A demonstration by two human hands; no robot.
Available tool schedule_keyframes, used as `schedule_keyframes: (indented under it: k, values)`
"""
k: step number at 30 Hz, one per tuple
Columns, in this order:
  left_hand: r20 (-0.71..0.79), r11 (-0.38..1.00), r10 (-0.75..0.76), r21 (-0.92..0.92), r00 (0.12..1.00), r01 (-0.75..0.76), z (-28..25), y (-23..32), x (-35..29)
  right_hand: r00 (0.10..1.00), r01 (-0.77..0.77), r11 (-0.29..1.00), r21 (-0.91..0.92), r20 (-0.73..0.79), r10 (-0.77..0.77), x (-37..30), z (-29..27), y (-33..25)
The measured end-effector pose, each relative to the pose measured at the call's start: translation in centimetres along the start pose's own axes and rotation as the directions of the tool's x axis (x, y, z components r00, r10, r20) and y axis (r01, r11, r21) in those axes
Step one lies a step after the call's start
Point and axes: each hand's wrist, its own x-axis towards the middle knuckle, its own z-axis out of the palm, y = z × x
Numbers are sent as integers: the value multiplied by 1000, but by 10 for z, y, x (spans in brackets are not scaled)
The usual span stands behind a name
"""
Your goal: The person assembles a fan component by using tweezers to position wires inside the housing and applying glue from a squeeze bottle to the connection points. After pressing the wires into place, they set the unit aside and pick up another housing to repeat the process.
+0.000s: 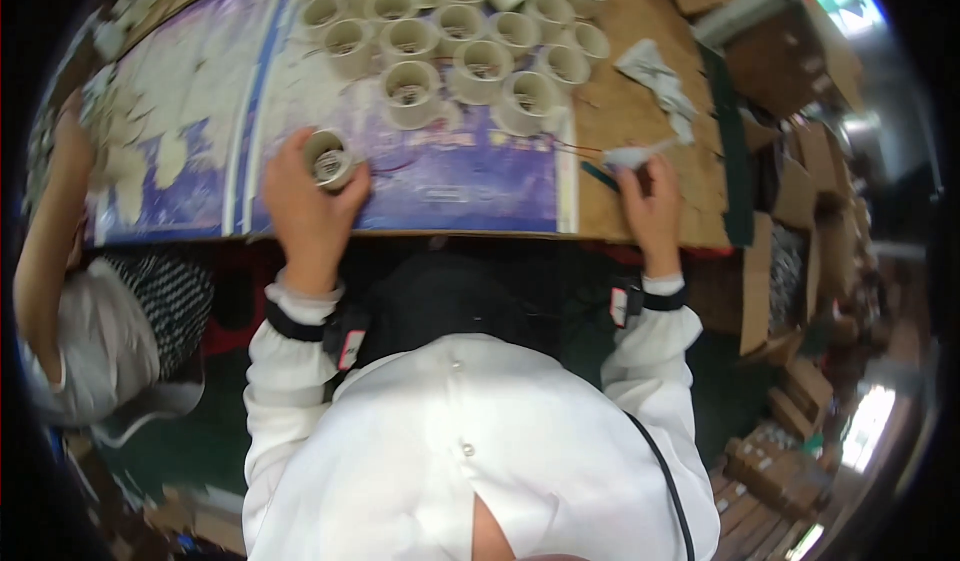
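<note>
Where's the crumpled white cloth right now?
In the head view, the white cloth lies right of the clustered pale cups, on the brown tabletop section, just beyond the right hand.

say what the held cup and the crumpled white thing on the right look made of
The cup in the left hand looks like smooth plastic: its off-white wall seems even, though ceramic is possible. The crumpled white thing looks like matt cloth or paper, given its soft folds.

Purple/brown tbl (pixel 450 201) w/ white cups (pixel 478 91) & crumpled cloth (pixel 650 65).
</note>
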Motion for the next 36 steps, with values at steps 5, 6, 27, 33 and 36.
schedule_keyframes:
  k: [5, 6, 27, 33, 36]
  values:
    - [-1, 1000, 0, -10, 1000, 0, 0, 9, 3, 989, -51, 845, 532, -92, 117, -8, -4, -12]
    - [-2, 1000, -9, -18, 1000, 9, -2, 10, 2, 994, -60, 796, 602, -36, 102, -10, -6, -29]
    - [77, 998, 7, -56, 997, -3, -11, 9, -1, 897, -268, 778, 568, 442, -14, -18, 39, -108]
    - [67, 996, 2, -90, 998, 4, -10, 8, -1, 908, -175, 820, 546, 410, -80, -8, 45, -116]
    - [63, 996, -9, -88, 998, 14, -11, 9, -1, 899, -194, 834, 516, 434, -60, -6, 45, -119]
